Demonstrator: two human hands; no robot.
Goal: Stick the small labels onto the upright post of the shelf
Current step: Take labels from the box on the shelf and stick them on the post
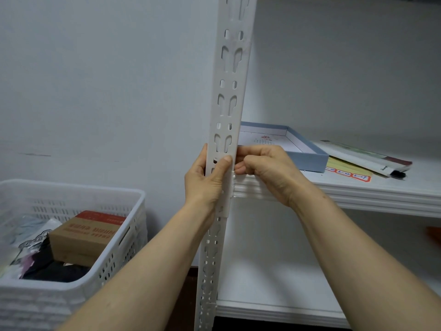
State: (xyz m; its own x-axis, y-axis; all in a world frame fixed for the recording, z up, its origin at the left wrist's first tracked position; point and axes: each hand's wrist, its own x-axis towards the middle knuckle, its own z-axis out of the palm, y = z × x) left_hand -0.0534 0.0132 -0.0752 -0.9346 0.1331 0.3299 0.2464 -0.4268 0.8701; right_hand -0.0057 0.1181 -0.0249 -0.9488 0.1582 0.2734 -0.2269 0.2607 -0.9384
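The white perforated metal upright post (228, 90) stands on end in the middle of the view. Its long axis runs from the bottom edge up past the top edge and leans slightly right in this wide-angle picture, with rows of keyhole and oval slots down its face. The left hand (206, 185) is wrapped round the post from the left at mid-height, its thumb (225, 163) pressed flat on the front face. The right hand (265, 170) has its fingertips bunched against the post's right edge at the same height. Whether it pinches a label there cannot be told. Just below the hands, the white shelf board (381, 197) meets the post and runs off to the right. On it lie a shallow blue cardboard box (310, 161), a yellow sheet of red-bordered labels (346, 169) and a white paper packet (362, 157) that partly covers the sheet. The labels bear handwritten figures; one looks like "1-1" and the others are too small to read. A lower white shelf (274, 309) sits beneath, with open room between the two boards. Left of the post there is a bare grey wall (95, 91). Lower on that side stands a white slotted plastic basket (78, 191), holding a brown cardboard carton (78, 240) whose red print is unreadable.
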